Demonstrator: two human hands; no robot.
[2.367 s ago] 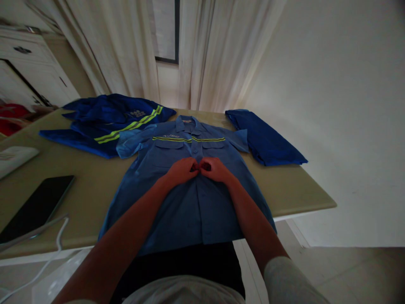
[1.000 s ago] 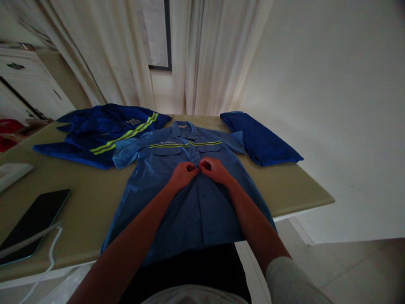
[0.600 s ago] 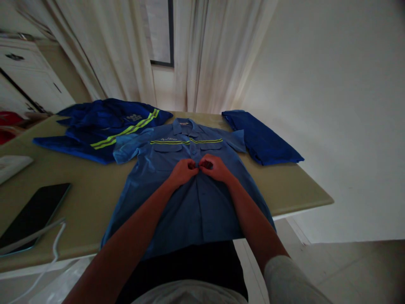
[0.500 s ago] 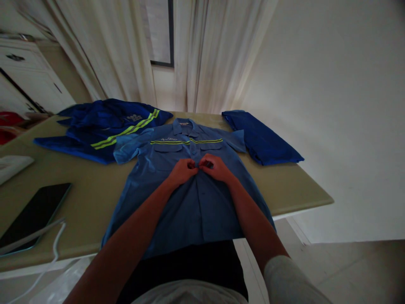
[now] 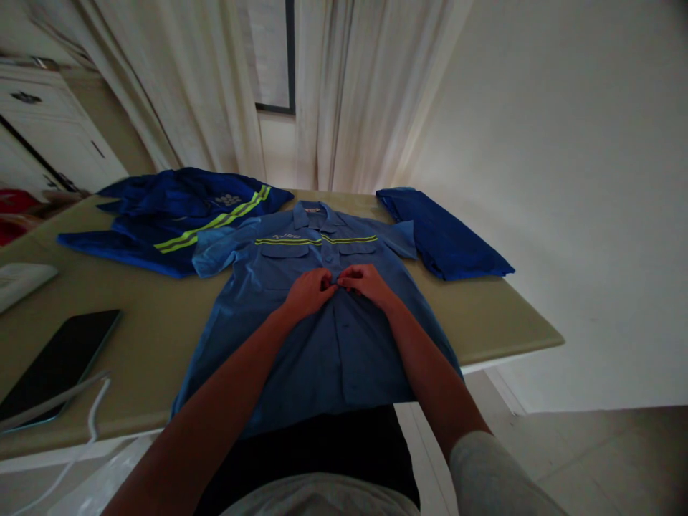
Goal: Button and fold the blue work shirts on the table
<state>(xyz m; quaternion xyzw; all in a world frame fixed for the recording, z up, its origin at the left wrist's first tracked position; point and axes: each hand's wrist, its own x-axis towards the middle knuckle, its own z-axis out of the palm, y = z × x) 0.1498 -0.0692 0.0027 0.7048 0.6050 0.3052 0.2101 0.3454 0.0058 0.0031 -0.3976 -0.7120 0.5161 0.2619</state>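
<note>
A blue-grey short-sleeved work shirt (image 5: 284,344) lies front up, collar away from me, with yellow-green stripes across its chest. My left hand (image 5: 312,290) pinches the front edge of the shirt at the middle, just below the chest pockets. Beside it my right hand (image 5: 366,283) pinches the same spot from the other side, fingertips almost meeting. The cloth between them is drawn up in small folds. Whatever button sits there is hidden by my fingers. Farther down, the front placket hangs loosely over the table's near edge.
A crumpled dark blue garment (image 5: 155,208) with reflective stripes lies back left. Folded blue cloth (image 5: 451,240) rests on the right. On the left are a tablet (image 5: 59,362), a white cable (image 5: 95,412) and a white object (image 5: 24,281). The table (image 5: 499,315) ends near a wall.
My fingers have shifted slightly at the shirt's front edge, and the fingers of both hands have curled in closer. The shirt and the other things stay in place.
</note>
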